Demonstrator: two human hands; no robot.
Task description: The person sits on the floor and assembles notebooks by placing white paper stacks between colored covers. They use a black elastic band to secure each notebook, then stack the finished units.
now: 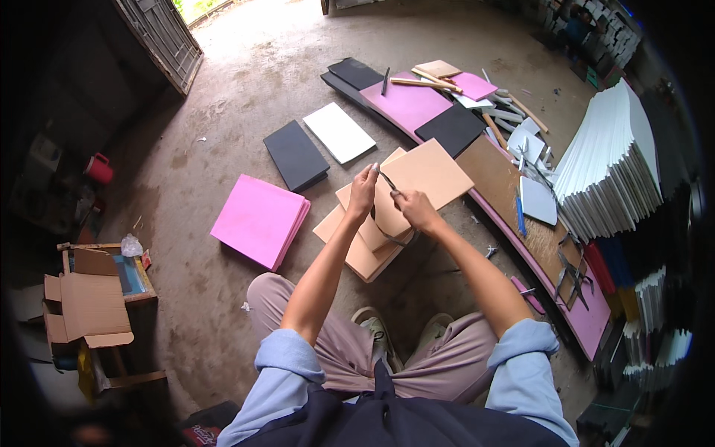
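Observation:
A thin dark strip spans the short gap between my hands. My left hand pinches one part of it, and my right hand is closed round another. A slack length curves down below them over peach foam sheets. These sheets lie on the floor in a loose, crossed pile in front of my knees, some at an angle to the others. My forearms and hands hide part of the pile. Left of it sits a neat stack of pink sheets.
Dark sheets and a white sheet stack lie beyond the pink stack. On the right, a long low board bears offcuts, scissors and a blue cutter. Tall white sheets stand behind it. An opened cardboard box is at left.

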